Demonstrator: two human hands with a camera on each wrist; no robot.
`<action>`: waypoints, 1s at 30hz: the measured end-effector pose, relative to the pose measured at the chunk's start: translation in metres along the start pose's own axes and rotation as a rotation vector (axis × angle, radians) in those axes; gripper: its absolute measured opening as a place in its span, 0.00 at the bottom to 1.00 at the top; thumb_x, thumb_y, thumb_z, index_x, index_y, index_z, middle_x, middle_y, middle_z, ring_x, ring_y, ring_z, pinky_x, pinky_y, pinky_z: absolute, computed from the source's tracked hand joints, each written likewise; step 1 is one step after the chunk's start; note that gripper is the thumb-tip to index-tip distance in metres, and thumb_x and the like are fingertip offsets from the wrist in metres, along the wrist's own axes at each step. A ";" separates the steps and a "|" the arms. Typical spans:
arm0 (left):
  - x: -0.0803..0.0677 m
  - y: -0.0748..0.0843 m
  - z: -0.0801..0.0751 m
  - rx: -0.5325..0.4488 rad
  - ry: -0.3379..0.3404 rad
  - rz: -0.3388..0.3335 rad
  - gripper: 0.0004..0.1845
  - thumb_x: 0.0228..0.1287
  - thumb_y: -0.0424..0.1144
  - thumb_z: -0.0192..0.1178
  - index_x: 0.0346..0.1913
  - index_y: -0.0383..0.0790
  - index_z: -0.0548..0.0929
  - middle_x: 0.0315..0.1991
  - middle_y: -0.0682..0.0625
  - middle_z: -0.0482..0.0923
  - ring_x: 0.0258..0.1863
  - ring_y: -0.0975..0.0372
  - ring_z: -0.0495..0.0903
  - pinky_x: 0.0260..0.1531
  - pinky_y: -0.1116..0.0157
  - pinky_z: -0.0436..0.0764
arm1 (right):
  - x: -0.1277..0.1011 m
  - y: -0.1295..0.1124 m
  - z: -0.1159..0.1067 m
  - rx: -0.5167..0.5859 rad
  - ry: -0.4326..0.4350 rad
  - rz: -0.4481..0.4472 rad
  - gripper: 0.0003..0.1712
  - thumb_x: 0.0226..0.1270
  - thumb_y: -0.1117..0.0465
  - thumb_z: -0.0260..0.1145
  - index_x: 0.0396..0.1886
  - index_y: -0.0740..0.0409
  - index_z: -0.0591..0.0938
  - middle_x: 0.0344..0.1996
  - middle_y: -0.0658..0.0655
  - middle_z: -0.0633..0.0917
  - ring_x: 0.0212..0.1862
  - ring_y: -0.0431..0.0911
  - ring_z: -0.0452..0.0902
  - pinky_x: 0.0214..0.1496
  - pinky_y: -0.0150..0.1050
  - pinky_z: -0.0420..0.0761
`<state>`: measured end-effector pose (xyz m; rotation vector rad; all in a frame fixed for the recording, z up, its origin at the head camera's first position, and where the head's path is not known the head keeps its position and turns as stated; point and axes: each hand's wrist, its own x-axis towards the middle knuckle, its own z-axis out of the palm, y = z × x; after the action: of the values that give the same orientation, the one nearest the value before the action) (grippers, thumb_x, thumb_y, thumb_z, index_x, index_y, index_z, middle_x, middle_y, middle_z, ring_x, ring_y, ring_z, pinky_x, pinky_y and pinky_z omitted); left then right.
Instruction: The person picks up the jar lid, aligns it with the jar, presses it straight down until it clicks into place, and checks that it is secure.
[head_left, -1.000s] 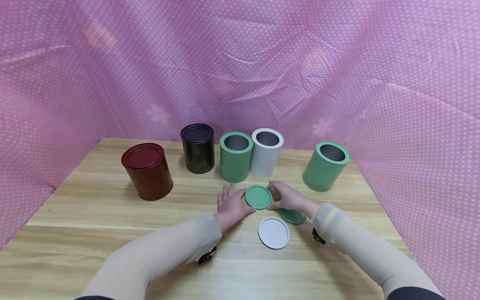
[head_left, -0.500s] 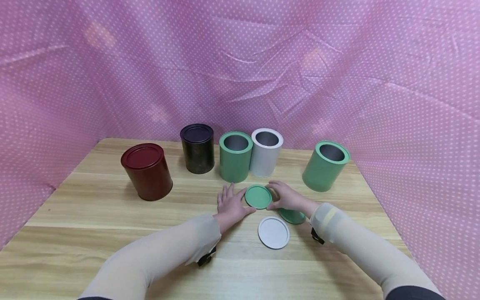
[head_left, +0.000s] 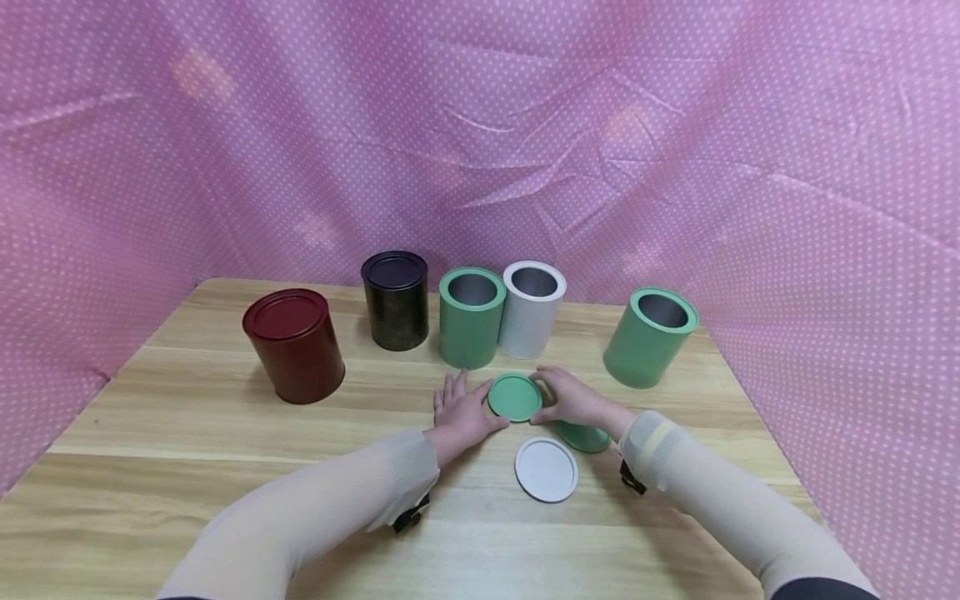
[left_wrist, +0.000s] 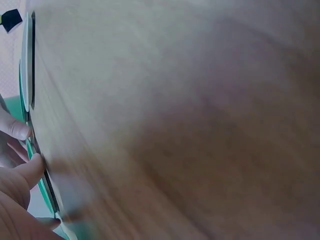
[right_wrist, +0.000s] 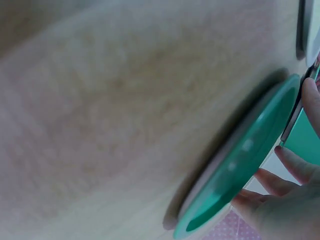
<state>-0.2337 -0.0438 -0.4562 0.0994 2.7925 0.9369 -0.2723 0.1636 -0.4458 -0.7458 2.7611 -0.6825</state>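
Pink dotted cloth hangs on three sides of a pale wooden worktop (head_left: pixel 187 433). Lowest in the frame, just right of centre, a white lid (head_left: pixel 547 470) lies flat and untouched. Just above it, both hands meet around a green lid (head_left: pixel 514 397): the left hand (head_left: pixel 461 411) lies flat on the wood with its thumb against the lid's left edge, while the right hand (head_left: pixel 572 398) curls round the right edge and pinches it. A second green lid (head_left: pixel 585 437) lies partly under the right wrist (the right wrist view shows it close, with fingertips at its rim).

Farther up, a row of tins stands across the middle of the frame. The red tin (head_left: pixel 294 343) at the left and the black tin (head_left: pixel 395 299) beside it already carry lids. The green tin (head_left: pixel 471 315), touching the white tin (head_left: pixel 532 307), and another green tin (head_left: pixel 649 335) well apart at the right all stand open, and as far as I can see their insides hold nothing.

So I judge two tins capped and three left, with three lids waiting, one of them now in hand.
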 end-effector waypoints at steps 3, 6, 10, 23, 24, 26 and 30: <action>0.001 0.000 -0.001 0.004 0.000 0.005 0.40 0.55 0.53 0.69 0.71 0.47 0.68 0.76 0.38 0.47 0.77 0.42 0.37 0.73 0.42 0.40 | 0.001 0.000 -0.001 0.016 0.009 -0.015 0.41 0.52 0.57 0.77 0.62 0.71 0.71 0.62 0.73 0.73 0.66 0.66 0.66 0.70 0.60 0.63; 0.002 0.001 -0.003 0.005 0.007 0.013 0.41 0.55 0.53 0.69 0.71 0.47 0.68 0.76 0.38 0.49 0.76 0.42 0.39 0.73 0.41 0.41 | 0.001 -0.001 -0.001 0.030 0.016 -0.019 0.41 0.52 0.57 0.77 0.62 0.71 0.71 0.60 0.71 0.75 0.65 0.64 0.68 0.69 0.59 0.65; 0.002 0.001 -0.005 0.013 0.010 0.022 0.41 0.54 0.54 0.70 0.71 0.47 0.67 0.76 0.38 0.50 0.76 0.41 0.40 0.73 0.41 0.42 | 0.000 -0.002 -0.001 0.056 0.009 0.010 0.42 0.53 0.57 0.76 0.63 0.70 0.70 0.61 0.70 0.74 0.65 0.63 0.68 0.70 0.58 0.64; -0.003 -0.005 -0.017 0.060 0.012 0.110 0.41 0.59 0.55 0.66 0.72 0.46 0.65 0.71 0.39 0.63 0.73 0.40 0.53 0.71 0.40 0.52 | -0.002 -0.008 -0.002 0.173 0.026 0.050 0.42 0.56 0.57 0.74 0.68 0.65 0.67 0.65 0.67 0.72 0.69 0.61 0.64 0.72 0.57 0.62; -0.003 -0.005 -0.017 0.054 0.012 0.116 0.41 0.59 0.54 0.66 0.72 0.46 0.65 0.71 0.39 0.63 0.73 0.40 0.53 0.71 0.40 0.52 | -0.002 -0.008 -0.002 0.178 0.028 0.046 0.42 0.56 0.57 0.74 0.68 0.65 0.67 0.66 0.67 0.72 0.69 0.61 0.64 0.72 0.57 0.62; -0.003 -0.007 -0.019 0.039 0.013 0.130 0.40 0.59 0.54 0.66 0.72 0.45 0.65 0.71 0.40 0.64 0.73 0.40 0.54 0.70 0.40 0.53 | -0.002 -0.009 -0.002 0.194 0.031 0.049 0.42 0.56 0.57 0.74 0.69 0.64 0.67 0.66 0.67 0.71 0.69 0.62 0.63 0.71 0.57 0.62; -0.003 -0.008 -0.023 -0.027 0.021 0.174 0.41 0.60 0.51 0.67 0.73 0.44 0.63 0.70 0.43 0.67 0.71 0.44 0.61 0.69 0.44 0.60 | -0.003 -0.012 -0.003 0.240 0.054 0.048 0.42 0.56 0.59 0.74 0.70 0.62 0.66 0.68 0.66 0.69 0.70 0.63 0.62 0.71 0.59 0.61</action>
<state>-0.2353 -0.0639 -0.4425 0.3347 2.8252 1.0193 -0.2655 0.1578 -0.4371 -0.6165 2.6678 -1.0149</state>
